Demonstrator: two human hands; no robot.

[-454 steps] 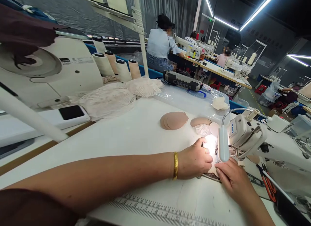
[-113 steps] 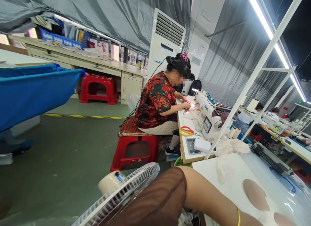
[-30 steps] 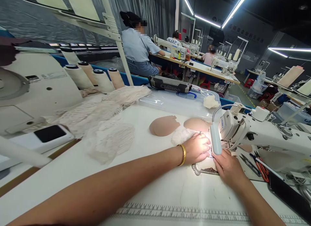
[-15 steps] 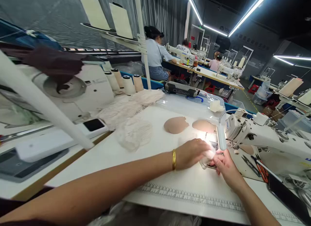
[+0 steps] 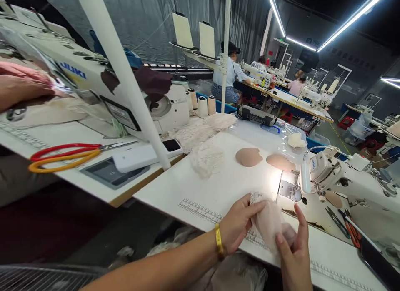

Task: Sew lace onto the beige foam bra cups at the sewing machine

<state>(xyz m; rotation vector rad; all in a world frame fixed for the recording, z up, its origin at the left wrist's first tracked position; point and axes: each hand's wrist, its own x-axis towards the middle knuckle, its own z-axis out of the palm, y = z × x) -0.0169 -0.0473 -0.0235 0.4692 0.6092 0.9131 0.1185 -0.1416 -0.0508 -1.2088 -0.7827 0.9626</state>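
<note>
A sheer, pale piece of lace fabric (image 5: pixel 268 228) is stretched between my two hands above the front of the white table. My left hand (image 5: pixel 239 220), with a gold bracelet at the wrist, pinches its left side, thumb on top near the patterned lace edge. On the other side, my right hand (image 5: pixel 293 245) grips the fabric between thumb and fingers, its index finger raised. Just beyond stands a sewing machine (image 5: pixel 346 178), its lamp lighting the needle plate (image 5: pixel 288 190). Two tan rounded cup pieces (image 5: pixel 249 156) lie behind, beside crumpled pale lace (image 5: pixel 208 159).
Scissors with red and orange handles (image 5: pixel 65 155) and a white device (image 5: pixel 137 157) lie on the neighbouring table. A co-worker's hand (image 5: pixel 25 91) holds pink cloth at the left. Snips (image 5: pixel 339 222) and a dark phone-like slab (image 5: pixel 379 259) lie right. A white pole (image 5: pixel 125 74) rises at left.
Both hands have drawn the lace fabric away from the needle area towards me, and it now shows spread between them. The view has swung left, bringing in the scissors and the co-worker's hand.
</note>
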